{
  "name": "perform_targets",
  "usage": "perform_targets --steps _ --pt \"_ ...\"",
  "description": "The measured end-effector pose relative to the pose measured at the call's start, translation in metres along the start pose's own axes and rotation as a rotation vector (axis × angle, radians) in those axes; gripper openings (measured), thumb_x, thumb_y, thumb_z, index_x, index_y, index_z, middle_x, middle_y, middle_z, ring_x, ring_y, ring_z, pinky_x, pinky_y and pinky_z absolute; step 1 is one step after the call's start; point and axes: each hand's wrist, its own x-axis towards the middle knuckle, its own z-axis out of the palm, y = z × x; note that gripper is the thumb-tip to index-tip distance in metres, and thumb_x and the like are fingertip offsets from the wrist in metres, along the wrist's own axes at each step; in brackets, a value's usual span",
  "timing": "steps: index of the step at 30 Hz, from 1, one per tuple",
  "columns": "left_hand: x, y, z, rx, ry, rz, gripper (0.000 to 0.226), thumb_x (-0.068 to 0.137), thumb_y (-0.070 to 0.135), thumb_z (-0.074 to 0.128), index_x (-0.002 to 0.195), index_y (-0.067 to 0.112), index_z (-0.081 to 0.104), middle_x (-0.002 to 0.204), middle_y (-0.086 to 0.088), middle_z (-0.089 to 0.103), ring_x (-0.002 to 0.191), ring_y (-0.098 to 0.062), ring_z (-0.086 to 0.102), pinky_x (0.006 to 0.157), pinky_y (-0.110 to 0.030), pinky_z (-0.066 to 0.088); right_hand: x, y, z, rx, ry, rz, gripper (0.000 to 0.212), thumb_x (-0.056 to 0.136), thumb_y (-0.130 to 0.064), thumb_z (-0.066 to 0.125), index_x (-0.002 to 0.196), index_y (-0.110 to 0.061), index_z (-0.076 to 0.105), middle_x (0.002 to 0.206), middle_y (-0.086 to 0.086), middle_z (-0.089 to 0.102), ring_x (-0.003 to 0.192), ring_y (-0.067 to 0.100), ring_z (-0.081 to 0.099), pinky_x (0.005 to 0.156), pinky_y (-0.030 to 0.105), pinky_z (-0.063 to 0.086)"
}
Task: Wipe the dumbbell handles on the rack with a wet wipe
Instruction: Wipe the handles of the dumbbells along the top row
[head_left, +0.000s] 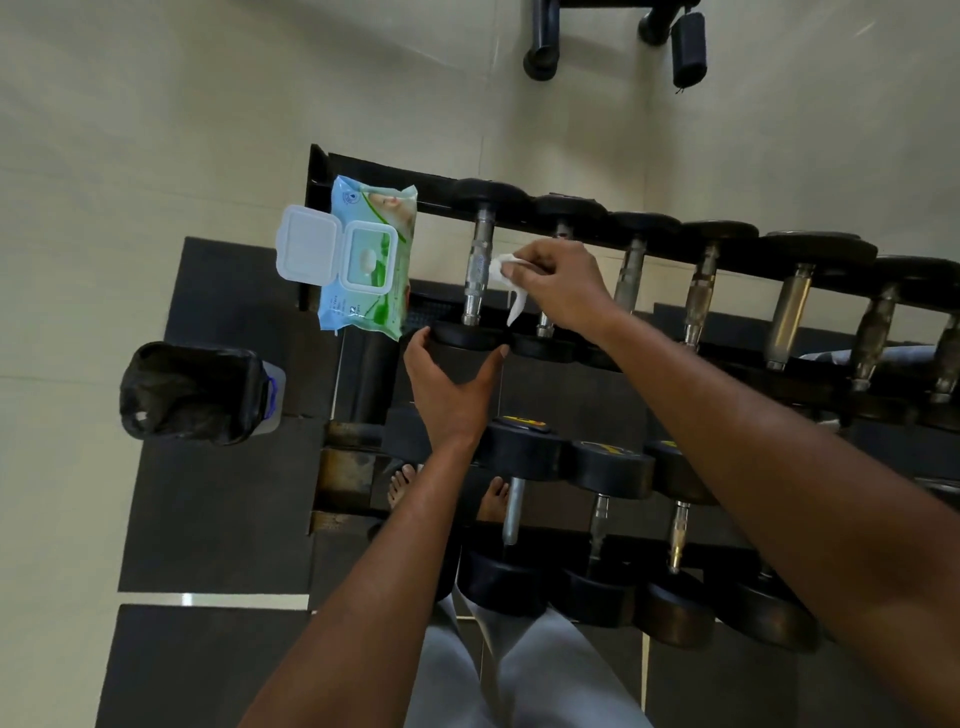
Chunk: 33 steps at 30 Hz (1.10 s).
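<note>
Head view: your right hand (558, 288) pinches the white wet wipe (506, 280) just beside the leftmost dumbbell handle (478, 265) on the rack's (374, 171) top row. Your left hand (449, 384) cups that dumbbell's near head (467, 335), fingers curled round it.

Open gaps between top-row handles (478, 265); wipes pack (369, 260) blocks rack's left end; bin (192, 392) beside.

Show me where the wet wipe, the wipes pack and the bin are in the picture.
wet wipe (503, 270): head view, on the white bunched part beside the right hand's fingers.
wipes pack (371, 208): head view, on the blue wrapper above the open lid.
bin (189, 392): head view, on its black liner.
</note>
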Motion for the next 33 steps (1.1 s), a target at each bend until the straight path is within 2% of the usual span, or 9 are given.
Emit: perform_targets --steps 7,10,12,14,16,17,22,28,33 --pt "0.002 -0.006 0.004 -0.036 0.042 -0.025 0.083 0.077 0.052 0.094 0.144 0.017 0.060 0.135 0.004 0.069 0.127 -0.006 0.064 0.110 -0.033 0.053 -0.005 0.015 0.004 -0.048 0.075 -0.066 0.014 0.097 -0.037 0.077 0.106 -0.027 0.077 0.096 -0.014 0.072 0.093 0.001 0.067 0.076 0.015 0.047" --pt "0.011 -0.006 0.000 -0.100 -0.064 -0.102 0.051 0.088 0.046 0.086 0.130 0.026 0.068 0.116 0.013 0.076 0.110 0.003 0.069 0.103 -0.038 0.057 -0.003 0.014 0.010 -0.057 0.082 -0.095 0.012 0.098 -0.036 0.076 0.105 -0.026 0.077 0.097 -0.012 0.073 0.093 0.005 0.068 0.081 0.024 0.056" --pt "0.013 -0.003 -0.002 -0.104 -0.108 -0.122 0.056 0.091 0.051 0.079 0.137 0.022 0.065 0.124 0.010 0.073 0.117 -0.002 0.066 0.110 -0.040 0.053 -0.003 0.012 0.014 -0.062 0.083 -0.117 0.011 0.099 -0.035 0.074 0.105 -0.026 0.077 0.096 -0.012 0.073 0.092 0.006 0.068 0.085 0.032 0.060" --pt "0.009 0.001 0.000 -0.106 -0.102 -0.086 0.066 0.090 0.052 0.082 0.139 0.015 0.060 0.133 0.001 0.063 0.123 -0.005 0.059 0.110 -0.027 0.050 -0.003 0.009 0.017 -0.072 0.095 -0.138 0.010 0.099 -0.034 0.074 0.105 -0.025 0.076 0.096 -0.011 0.073 0.092 0.007 0.068 0.086 0.036 0.060" --pt "0.004 0.007 0.005 -0.074 -0.052 -0.054 0.075 0.083 0.048 0.091 0.137 0.009 0.056 0.133 -0.003 0.054 0.119 -0.003 0.055 0.098 -0.006 0.045 -0.001 0.006 0.021 -0.071 0.110 -0.158 0.011 0.099 -0.033 0.073 0.105 -0.025 0.076 0.096 -0.011 0.073 0.092 0.007 0.069 0.086 0.036 0.060" --pt "0.003 0.010 0.006 -0.059 -0.027 -0.046 0.080 0.079 0.047 0.095 0.136 0.008 0.055 0.132 -0.002 0.054 0.117 -0.001 0.056 0.094 -0.005 0.044 0.000 0.005 0.023 -0.070 0.116 -0.169 0.011 0.100 -0.033 0.073 0.105 -0.024 0.076 0.097 -0.011 0.074 0.092 0.007 0.069 0.086 0.035 0.060" --pt "0.014 0.005 0.004 -0.030 0.035 -0.052 0.083 0.067 0.060 0.097 0.126 0.014 0.061 0.117 0.005 0.068 0.105 -0.004 0.068 0.090 -0.029 0.060 0.004 0.002 0.029 -0.108 0.115 -0.200 0.011 0.102 -0.032 0.071 0.109 -0.025 0.075 0.104 -0.009 0.074 0.097 0.008 0.067 0.086 0.028 0.056" --pt "0.032 -0.005 -0.014 -0.006 -0.113 -0.127 0.064 0.068 0.066 0.094 0.107 0.020 0.071 0.094 0.008 0.078 0.090 -0.007 0.076 0.081 -0.042 0.066 0.009 0.005 0.027 -0.197 0.184 -0.286 0.013 0.103 -0.030 0.069 0.112 -0.023 0.075 0.104 -0.007 0.075 0.094 0.010 0.067 0.084 0.031 0.057" --pt "0.043 -0.002 -0.023 -0.098 -0.302 -0.237 0.057 0.078 0.061 0.089 0.110 0.017 0.073 0.106 -0.004 0.078 0.097 -0.027 0.078 0.068 -0.041 0.067 0.020 -0.003 0.029 -0.305 0.277 -0.419 0.017 0.105 -0.030 0.065 0.114 -0.020 0.074 0.104 -0.004 0.076 0.094 0.013 0.069 0.081 0.037 0.060"
